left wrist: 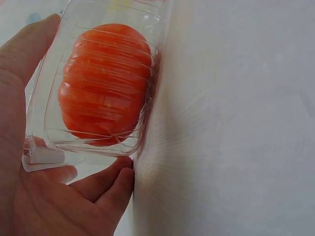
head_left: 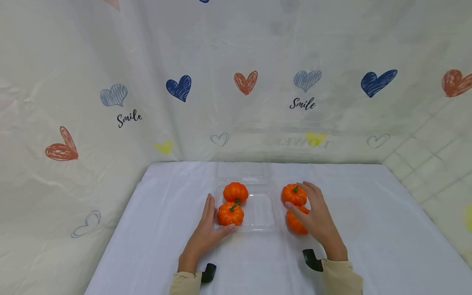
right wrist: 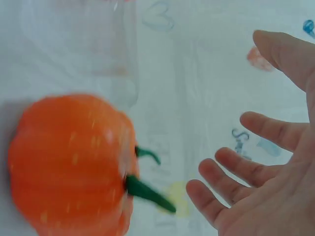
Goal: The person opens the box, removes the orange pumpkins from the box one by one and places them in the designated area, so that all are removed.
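Note:
A clear plastic container (head_left: 259,211) with its lid (head_left: 241,170) folded back stands mid-table. Two small orange pumpkins with green stems sit in its left half, a front pumpkin (head_left: 230,214) and a rear pumpkin (head_left: 236,192). My left hand (head_left: 208,232) rests around the front left corner, fingers along the side and thumb across the front. Through the ribbed wall, the left wrist view shows one pumpkin (left wrist: 106,83). My right hand (head_left: 316,213) hovers with fingers spread over two more pumpkins, a far one (head_left: 293,194) and a near one (head_left: 296,221) partly hidden by the hand.
White cloth covers the table (head_left: 147,237). Behind it hangs a pale curtain (head_left: 273,53) printed with hearts and the word Smile. Dark wrist mounts (head_left: 312,260) stick out beside both beige sleeves. The loose pumpkins lie just right of the container.

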A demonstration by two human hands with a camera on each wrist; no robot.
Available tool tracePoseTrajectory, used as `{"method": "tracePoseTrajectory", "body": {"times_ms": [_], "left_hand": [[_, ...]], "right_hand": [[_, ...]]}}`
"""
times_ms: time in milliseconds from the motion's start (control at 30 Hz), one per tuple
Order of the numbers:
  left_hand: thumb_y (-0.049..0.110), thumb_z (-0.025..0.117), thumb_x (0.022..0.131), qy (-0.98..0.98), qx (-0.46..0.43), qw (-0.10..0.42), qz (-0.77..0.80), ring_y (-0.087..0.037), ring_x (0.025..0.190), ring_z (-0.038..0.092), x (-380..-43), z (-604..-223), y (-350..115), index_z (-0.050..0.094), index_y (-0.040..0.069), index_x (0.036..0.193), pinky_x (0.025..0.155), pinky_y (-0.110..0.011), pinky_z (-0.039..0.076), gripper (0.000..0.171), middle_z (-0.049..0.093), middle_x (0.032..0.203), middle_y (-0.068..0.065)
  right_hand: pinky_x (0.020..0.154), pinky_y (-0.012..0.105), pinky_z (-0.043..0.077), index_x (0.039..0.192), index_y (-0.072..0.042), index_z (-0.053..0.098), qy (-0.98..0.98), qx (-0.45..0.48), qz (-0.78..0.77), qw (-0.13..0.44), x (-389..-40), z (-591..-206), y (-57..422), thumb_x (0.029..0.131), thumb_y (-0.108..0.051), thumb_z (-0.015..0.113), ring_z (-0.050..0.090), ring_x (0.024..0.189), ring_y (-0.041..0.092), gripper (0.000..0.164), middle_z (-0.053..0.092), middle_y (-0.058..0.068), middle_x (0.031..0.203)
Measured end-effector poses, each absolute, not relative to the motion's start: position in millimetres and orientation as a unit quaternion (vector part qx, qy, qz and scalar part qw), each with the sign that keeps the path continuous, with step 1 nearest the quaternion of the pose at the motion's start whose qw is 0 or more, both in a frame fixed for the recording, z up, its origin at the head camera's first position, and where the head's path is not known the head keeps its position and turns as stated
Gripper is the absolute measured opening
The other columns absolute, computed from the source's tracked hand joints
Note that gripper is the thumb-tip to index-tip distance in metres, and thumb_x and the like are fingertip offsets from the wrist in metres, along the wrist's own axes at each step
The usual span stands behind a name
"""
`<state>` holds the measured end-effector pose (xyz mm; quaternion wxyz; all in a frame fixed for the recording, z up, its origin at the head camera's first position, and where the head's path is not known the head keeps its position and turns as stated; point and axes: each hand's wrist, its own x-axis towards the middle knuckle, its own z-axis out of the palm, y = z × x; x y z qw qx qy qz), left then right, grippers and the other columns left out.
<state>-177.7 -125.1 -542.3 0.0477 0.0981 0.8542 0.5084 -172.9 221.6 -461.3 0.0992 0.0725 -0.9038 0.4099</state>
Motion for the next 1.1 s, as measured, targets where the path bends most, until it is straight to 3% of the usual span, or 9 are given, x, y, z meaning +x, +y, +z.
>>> {"method": "tracePoseTrajectory", "body": {"times_ms": [133, 333, 500, 1100], "left_hand": [[0.065, 0.077, 0.091, 0.855, 0.099, 0.044, 0.508, -0.027, 0.160, 0.028, -179.1, -542.4, -124.7, -0.001, 0.015, 0.174, 0.126, -0.055, 0.023, 0.124, -0.008, 0.179, 0.006], [0.065, 0.077, 0.091, 0.856, 0.099, 0.044, 0.505, -0.027, 0.160, 0.027, -179.6, -542.8, -123.3, -0.001, 0.015, 0.173, 0.127, -0.054, 0.023, 0.124, -0.008, 0.179, 0.004], [0.063, 0.078, 0.091, 0.857, 0.098, 0.044, 0.504, -0.029, 0.161, 0.024, -178.3, -541.2, -122.3, 0.000, 0.013, 0.173, 0.126, -0.056, 0.023, 0.124, -0.008, 0.179, 0.003], [0.062, 0.077, 0.092, 0.859, 0.102, 0.042, 0.501, -0.033, 0.160, 0.025, -179.6, -543.4, -123.5, 0.001, 0.014, 0.174, 0.124, -0.060, 0.026, 0.122, -0.007, 0.180, 0.000]], "right_hand": [[0.113, 0.077, 0.033, 0.157, -0.002, 0.046, -0.889, 0.098, 0.434, 0.112, -175.8, -455.4, 204.8, 0.102, -0.030, 0.076, 0.033, 0.151, 0.049, 0.069, 0.031, 0.021, 0.168], [0.117, 0.076, 0.028, 0.161, -0.011, 0.046, -0.878, 0.123, 0.451, 0.100, -181.3, -456.4, 181.8, 0.103, -0.038, 0.073, 0.026, 0.157, 0.043, 0.070, 0.028, 0.013, 0.173], [0.118, 0.073, 0.030, 0.164, -0.017, 0.044, -0.865, 0.146, 0.473, 0.079, -190.6, -461.1, 163.8, 0.103, -0.042, 0.072, 0.026, 0.158, 0.039, 0.072, 0.027, 0.008, 0.174], [0.121, 0.070, 0.026, 0.165, -0.012, 0.043, -0.874, 0.266, 0.405, -0.030, -247.6, -443.1, 117.5, 0.105, -0.031, 0.068, 0.027, 0.158, 0.041, 0.068, 0.028, 0.016, 0.174]]}}
